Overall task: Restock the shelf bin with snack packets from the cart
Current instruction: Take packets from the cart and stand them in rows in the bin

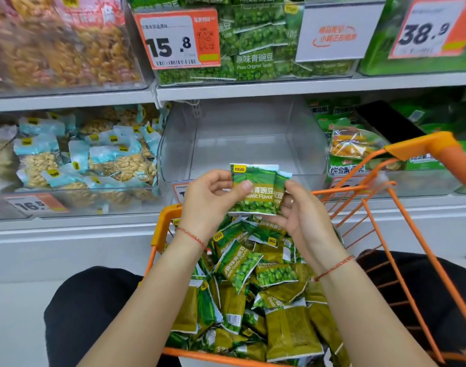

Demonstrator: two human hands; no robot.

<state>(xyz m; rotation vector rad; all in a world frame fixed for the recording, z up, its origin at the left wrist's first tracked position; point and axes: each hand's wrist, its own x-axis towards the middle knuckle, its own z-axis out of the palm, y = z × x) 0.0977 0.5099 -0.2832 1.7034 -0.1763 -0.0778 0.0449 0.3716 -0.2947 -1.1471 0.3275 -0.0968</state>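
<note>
Nearest the camera, the orange wire cart (411,260) holds a loose heap of green and olive snack packets (253,287), lying at all angles; one reads "Peas Garlic Flavor". Above the heap, both hands hold two more packets upright, long axis vertical, printed faces toward the camera. The left hand (208,200) pinches the front packet (253,192) with its thumb on the face, where "Garlic Flavor" shows under Chinese characters and a yellow logo sits at the top left corner. The right hand (300,215) grips the second packet (281,189), which is tucked behind the first at its right edge. Each wrist wears a thin red string.

Just beyond the hands stands the clear shelf bin (242,139), between a bin of blue-topped nut packs (89,157) on the left and green and yellow bags (356,144) on the right. Its front rim sits just behind the held packets, and its open interior lies straight ahead. A price tag (33,205) at lower left reads "16.5".

On the shelf above, packets marked "Peas Original Taste" (255,62) fill a bin tagged "15.8" (177,39); farther right a tag reads "38.9" (427,30).
</note>
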